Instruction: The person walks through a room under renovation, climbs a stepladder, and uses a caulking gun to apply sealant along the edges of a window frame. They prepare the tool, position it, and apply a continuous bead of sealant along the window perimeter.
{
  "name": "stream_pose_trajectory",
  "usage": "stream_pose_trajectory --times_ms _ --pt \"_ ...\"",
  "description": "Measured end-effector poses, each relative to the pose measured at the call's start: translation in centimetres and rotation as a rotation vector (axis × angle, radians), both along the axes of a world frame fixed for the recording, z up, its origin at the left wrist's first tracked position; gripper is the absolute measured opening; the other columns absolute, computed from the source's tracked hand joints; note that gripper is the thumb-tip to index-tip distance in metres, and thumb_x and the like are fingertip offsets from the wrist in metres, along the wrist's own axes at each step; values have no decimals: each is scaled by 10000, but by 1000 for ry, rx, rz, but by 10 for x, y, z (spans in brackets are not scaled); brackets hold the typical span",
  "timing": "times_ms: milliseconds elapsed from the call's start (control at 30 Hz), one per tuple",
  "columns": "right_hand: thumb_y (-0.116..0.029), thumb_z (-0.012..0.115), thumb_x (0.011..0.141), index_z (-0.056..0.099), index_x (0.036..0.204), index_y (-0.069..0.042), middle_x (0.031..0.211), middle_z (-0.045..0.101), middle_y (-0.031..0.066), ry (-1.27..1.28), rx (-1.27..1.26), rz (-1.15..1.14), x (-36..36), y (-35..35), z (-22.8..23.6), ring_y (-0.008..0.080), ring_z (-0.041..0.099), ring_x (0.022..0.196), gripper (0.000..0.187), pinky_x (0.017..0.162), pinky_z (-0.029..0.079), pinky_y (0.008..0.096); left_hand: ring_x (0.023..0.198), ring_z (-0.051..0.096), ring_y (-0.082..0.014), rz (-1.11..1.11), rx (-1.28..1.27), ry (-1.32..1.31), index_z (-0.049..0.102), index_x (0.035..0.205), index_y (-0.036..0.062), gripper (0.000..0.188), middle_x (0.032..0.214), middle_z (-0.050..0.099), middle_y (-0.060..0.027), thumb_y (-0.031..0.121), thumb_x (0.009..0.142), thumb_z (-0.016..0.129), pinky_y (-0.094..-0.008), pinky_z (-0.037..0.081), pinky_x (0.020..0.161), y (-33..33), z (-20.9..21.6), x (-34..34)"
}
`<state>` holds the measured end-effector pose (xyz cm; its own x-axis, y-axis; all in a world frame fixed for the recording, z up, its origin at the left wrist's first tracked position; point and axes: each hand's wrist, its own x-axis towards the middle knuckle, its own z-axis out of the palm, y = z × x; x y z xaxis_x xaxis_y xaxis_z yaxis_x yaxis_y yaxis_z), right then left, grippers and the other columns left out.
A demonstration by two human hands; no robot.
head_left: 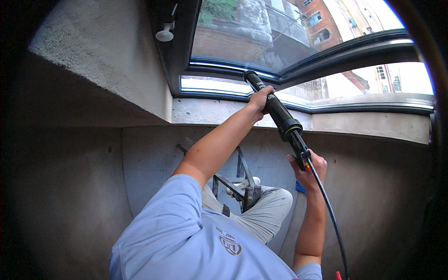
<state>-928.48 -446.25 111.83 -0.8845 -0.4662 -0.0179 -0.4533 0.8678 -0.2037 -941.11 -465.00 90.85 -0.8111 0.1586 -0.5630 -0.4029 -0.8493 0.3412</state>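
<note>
A long black caulking gun [282,116] slants across the middle, its front end up against the lower part of the dark window frame [219,69]. My left hand [261,100] is wrapped round the barrel near that front end. At the rear, my right hand [315,169] grips the handle, with some fingers hidden behind it. A thin dark plunger rod [329,205] runs back from the gun past my right forearm. The gun's very tip is hard to make out against the frame.
Below the window runs a pale, rough sill [205,108]. A projecting plastered wall [112,60] stands at left, beside a window handle [164,33]. Beneath my arms is a dark metal stand [247,193], close to my legs. Something blue [300,187] shows behind my right wrist.
</note>
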Motion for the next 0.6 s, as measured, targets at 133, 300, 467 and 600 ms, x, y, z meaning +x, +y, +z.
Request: stream_pose_trajectory --times_ms 133,300,467,600 --pt "-446 818 795 565 723 -70 618 602 118 20 9 -20 0 5 -5 319 638 573 459 558 498 412 574 608 -206 -9 8 -24 530 941 32 361 731 586 -77 330 804 679 -350 551 569 8 -3 -5" --pt "-521 818 788 517 675 -83 580 583 94 35 0 -29 -2 6 -6 313 628 550 543 541 487 410 580 609 -203 -27 20 -2 530 945 39 353 722 582 -66 322 801 682 -353 552 576 13 0 -8" --pt "-478 803 821 593 790 -53 678 617 131 -17 -79 -94 2 12 -11 344 653 647 475 590 507 420 594 618 -198 -59 -46 -35 538 957 43 337 739 592 -74 305 800 681 -355 559 598 18 8 -13" --pt "-409 799 847 639 945 -34 745 623 126 3 -239 -132 18 24 -32 302 671 711 420 625 522 406 606 634 -209 -120 -138 -73 543 992 21 365 771 606 -92 293 795 689 -368 574 612 23 11 -17"
